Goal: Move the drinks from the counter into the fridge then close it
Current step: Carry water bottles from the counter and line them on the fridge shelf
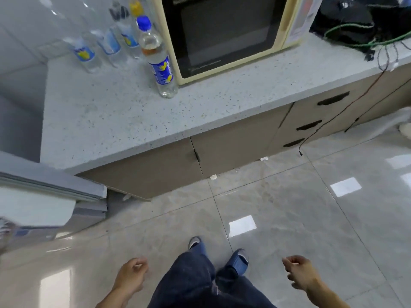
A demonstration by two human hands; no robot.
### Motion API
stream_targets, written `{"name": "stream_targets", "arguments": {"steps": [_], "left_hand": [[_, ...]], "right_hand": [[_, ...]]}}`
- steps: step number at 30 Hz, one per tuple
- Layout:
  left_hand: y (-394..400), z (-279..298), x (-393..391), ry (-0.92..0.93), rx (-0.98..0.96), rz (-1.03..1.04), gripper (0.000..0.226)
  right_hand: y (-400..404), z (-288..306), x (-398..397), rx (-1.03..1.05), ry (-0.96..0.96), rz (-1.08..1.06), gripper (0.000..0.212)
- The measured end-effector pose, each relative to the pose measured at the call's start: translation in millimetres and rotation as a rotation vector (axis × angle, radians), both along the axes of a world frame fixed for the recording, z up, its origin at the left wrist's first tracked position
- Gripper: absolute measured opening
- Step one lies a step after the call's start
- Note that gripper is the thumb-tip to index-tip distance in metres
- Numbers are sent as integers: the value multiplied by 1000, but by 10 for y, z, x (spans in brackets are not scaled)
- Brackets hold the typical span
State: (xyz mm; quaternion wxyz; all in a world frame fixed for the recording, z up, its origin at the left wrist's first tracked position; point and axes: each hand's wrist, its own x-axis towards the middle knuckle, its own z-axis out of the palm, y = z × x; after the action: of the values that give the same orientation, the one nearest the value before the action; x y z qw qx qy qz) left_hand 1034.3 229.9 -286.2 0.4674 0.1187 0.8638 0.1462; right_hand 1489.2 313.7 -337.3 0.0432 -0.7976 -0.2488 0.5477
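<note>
Both hands hang low at my sides, above the tiled floor [289,207], on either side of my jeans-clad legs [200,285] and blue slippers [239,261]. My left hand [131,275] is loosely curled, fingers bent partway inward, holding nothing and touching nothing. My right hand [300,273] is likewise half-open, thumb and fingers relaxed, empty.

One drink bottle [158,61] stands upright on the speckled counter [106,116], well apart from both hands, up and ahead of them. It has a blue cap, a blue and yellow label, and clear liquid inside. It sits just beside the front left corner of the cream microwave [224,34]; whether they touch I cannot tell. Shapes behind it against the glossy wall [44,23] look like reflections of bottles, blurred.

Fridge door [51,187] shows at the left edge, grey, standing open, its edge near the counter's end; the left hand is nearer to it than the right. At the far left a blurred shape sits in the door's lower part; I cannot identify it.

Black gear with green cables [355,30] lies on the counter to the right of the microwave. Drawers with dark handles [311,125] sit below.
</note>
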Motion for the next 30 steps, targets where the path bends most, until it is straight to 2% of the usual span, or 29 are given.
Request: {"name": "stream_targets", "arguments": {"steps": [2, 6, 10, 14, 16, 21, 30], "left_hand": [[-51, 14, 84, -27, 6, 47, 4], [-133, -20, 158, -9, -15, 12, 8], [-104, -91, 81, -35, -30, 158, 9], [69, -214, -79, -24, -67, 104, 27], [291, -228, -145, -20, -44, 114, 25], [1128, -84, -301, -90, 140, 182, 8], [2524, 763, -581, -50, 584, 157, 12]], "right_hand": [[323, -19, -63, 1, 12, 67, 19], [876, 11, -330, 13, 23, 196, 19], [1281, 140, -663, 50, 56, 267, 20], [1563, 300, -1000, 42, 51, 293, 18], [1689, 382, -1199, 46, 57, 316, 16], [2060, 676, -1867, 161, 104, 428, 15], [3019, 1543, -3257, 495, 397, 782, 9]]}}
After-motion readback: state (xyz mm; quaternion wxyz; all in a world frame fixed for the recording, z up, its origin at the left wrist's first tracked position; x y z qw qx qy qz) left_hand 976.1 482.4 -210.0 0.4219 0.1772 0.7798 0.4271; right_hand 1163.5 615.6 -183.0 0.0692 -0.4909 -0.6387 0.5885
